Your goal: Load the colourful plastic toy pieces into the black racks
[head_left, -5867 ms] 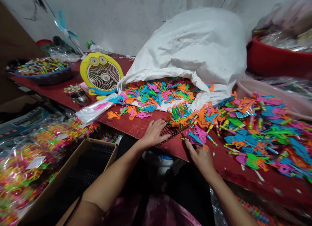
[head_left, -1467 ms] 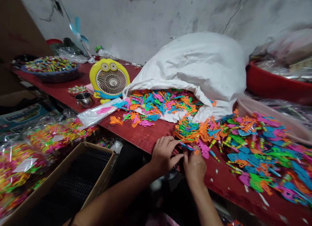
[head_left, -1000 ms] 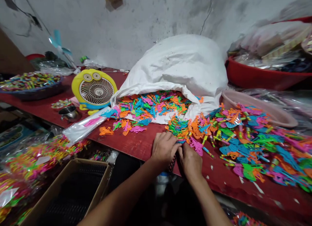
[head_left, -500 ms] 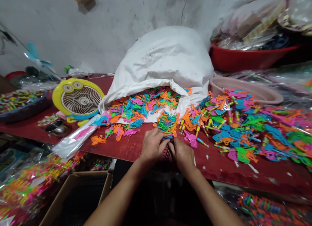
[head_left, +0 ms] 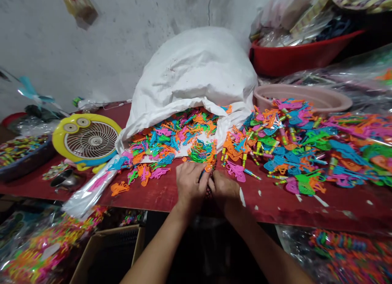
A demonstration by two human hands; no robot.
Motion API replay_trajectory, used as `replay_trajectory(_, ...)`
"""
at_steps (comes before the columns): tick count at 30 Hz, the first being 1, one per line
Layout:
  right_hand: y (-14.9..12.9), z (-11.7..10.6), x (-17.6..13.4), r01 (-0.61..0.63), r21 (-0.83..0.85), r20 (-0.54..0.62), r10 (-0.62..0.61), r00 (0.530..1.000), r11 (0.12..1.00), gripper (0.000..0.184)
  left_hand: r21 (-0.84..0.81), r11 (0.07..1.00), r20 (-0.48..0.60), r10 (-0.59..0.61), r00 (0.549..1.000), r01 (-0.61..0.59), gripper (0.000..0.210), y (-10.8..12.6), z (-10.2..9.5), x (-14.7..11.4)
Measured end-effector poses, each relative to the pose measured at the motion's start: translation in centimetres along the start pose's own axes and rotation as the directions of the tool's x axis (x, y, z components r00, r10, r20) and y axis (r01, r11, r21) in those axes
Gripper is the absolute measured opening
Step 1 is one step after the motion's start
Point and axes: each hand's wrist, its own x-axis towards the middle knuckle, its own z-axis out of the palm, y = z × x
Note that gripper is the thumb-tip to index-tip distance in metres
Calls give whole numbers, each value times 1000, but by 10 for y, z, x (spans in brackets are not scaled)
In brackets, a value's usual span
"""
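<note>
Mesh (head_left: 209,191): black, mostly covered, near the front edge of the tabletop (head_left: 154,196), between left hand (head_left: 190,184) and right hand (head_left: 226,190). Left: fingers bent, close together. Right: curled narrow, fingertips hidden. Firmness of either grip impossible to tell. Front edge below the wrists. Close ahead, toy bundle (head_left: 202,150). Leftward, bare room as far as an orange toy (head_left: 120,188); rightward, pink toy (head_left: 236,171), then heap (head_left: 294,141). Visible mesh sliver pointing away from the body; full long axis hidden. Farther back, sack (head_left: 192,67), mouth toward the hands.
</note>
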Motion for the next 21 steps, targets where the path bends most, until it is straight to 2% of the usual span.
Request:
replay_trajectory(5,-2,5,2,-2,-42,-31,1,1000,999,33,-1,1000,73,3,997,-3,14,-2,-4,6)
replay_trajectory(12,-4,10,0,-1,-13,-60,0,998,1000,32,38,999,84,4,996,-7,15,0,-3,9)
replay_trajectory(17,-6,4,0,-19,17,-7,19,1000,1000,32,21,1000,141,-6,990,3,17,-3,-5,9)
replay_trajectory(21,-5,-4,-7,18,56,18,-19,1000,998,22,24,1000,189,-17,982,13,19,-8,-6,9)
